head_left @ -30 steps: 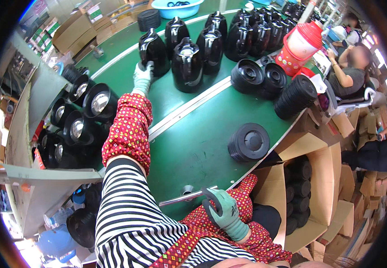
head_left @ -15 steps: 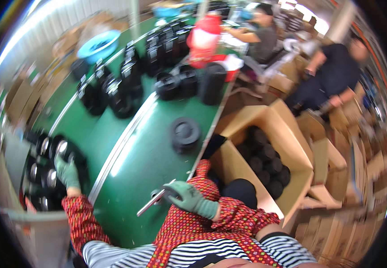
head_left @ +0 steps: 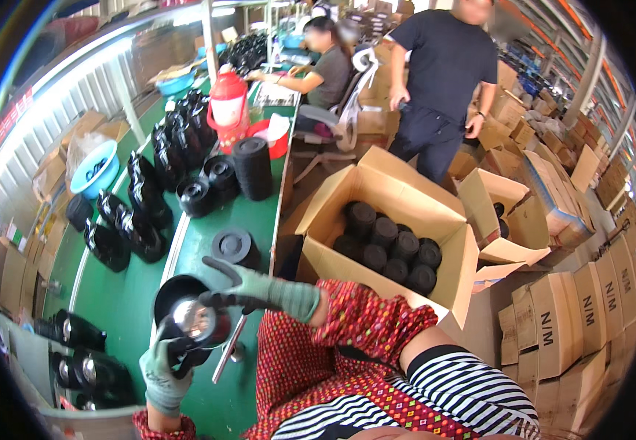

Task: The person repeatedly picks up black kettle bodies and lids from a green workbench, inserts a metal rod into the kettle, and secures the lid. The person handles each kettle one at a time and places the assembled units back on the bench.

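Observation:
My left hand (head_left: pixel 169 367), in a green glove with dark fingers, grips a glossy black rounded housing (head_left: pixel 167 290) with a shiny metal cup-like face. Above the green worktop, the piece is tilted toward me. My right hand (head_left: pixel 267 293), gloved alike, reaches across to the housing's right side, its thumb and forefinger stretched toward it. A slim silver metal rod (head_left: pixel 226 356) slants down from under that hand and seems held in the palm, though the grip is partly hidden. Just beyond my hands stands a round matte black part (head_left: pixel 235 248).
Glossy black housings (head_left: pixel 138 231) stand in rows on the green worktop (head_left: pixel 197 238). More lie at the left (head_left: pixel 98 374). An open carton (head_left: pixel 435 293) of black cylinders is at my right. A red-and-white jug (head_left: pixel 228 106) stands farther back. Two people (head_left: pixel 443 70) are beyond, one standing, one seated.
My left hand has brought a black housing from the group at the left to in front of me. My right hand has moved up to it. The view has swung right.

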{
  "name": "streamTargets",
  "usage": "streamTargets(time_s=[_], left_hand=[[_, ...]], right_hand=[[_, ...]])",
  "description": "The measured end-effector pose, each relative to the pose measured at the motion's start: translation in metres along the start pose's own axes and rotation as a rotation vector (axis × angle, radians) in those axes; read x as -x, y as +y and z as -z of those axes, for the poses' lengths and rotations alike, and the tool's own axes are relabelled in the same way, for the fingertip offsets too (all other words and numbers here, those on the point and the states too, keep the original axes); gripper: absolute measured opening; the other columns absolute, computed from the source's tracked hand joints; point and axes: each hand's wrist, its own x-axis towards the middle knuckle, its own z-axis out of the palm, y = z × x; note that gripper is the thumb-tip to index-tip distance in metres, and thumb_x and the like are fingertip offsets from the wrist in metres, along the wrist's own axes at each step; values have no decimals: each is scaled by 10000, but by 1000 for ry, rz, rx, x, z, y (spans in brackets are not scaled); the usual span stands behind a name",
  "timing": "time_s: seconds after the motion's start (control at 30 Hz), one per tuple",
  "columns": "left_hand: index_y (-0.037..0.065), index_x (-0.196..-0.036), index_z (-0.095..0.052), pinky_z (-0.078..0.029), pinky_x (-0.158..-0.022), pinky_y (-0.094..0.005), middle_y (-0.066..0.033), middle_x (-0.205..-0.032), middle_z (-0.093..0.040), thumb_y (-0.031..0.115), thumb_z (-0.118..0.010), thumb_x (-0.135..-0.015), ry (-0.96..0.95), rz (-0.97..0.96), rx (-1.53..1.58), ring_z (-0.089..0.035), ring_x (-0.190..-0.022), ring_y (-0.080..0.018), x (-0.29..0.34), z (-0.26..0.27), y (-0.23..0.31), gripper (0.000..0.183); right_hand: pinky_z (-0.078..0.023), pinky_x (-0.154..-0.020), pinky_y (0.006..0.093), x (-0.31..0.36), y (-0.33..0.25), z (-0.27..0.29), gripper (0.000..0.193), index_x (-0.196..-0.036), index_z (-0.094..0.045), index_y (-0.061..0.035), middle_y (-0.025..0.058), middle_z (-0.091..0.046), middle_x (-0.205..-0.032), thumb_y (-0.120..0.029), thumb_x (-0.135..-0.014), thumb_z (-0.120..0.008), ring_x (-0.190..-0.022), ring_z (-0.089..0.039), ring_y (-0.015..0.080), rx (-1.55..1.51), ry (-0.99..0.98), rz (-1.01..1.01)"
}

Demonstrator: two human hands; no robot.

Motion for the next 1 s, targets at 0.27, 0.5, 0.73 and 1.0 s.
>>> streamTargets(time_s=[0.27,0.5,0.73,1.0], left_hand=[[40,-1472,-516,-601,-876,-397,-269,-1576,-443,46,-850,-801,24,-310,272,-695,-1167,-323,-16,-39,33,750],[27,-1643,-290,-470,-1120,-398,-168,-1629,-420,55,-775,-918,-39,431,1177,-542,-1368,-247,22,-117,-30,873],[2,-1614,-304,-412,-1188,-408,-159,-1574,-492,169,-822,-899,-285,325,1193,-515,-1401,-245,34,-151,-29,898],[-14,-1542,-374,-445,-1139,-393,-157,-1512,-533,189,-850,-857,-241,441,1123,-552,-1339,-238,55,-138,-52,858]], right_hand=[[-522,-1057,342,119,-11,36,592,-1446,-562,33,119,-678,-1343,-239,-958,-757,-1200,-661,206,-254,70,-54],[-589,-992,388,150,77,76,526,-1440,-543,41,157,-699,-1299,-288,-1041,-635,-1095,-721,256,-680,137,-100],[-505,-1079,379,102,24,29,541,-1480,-527,-3,118,-683,-1325,-238,-1020,-688,-1195,-656,209,-495,-161,-147],[-322,-1215,526,-60,53,71,856,-1579,-475,-200,237,-407,-1616,-589,-876,-772,-1521,-345,396,1391,320,336]])
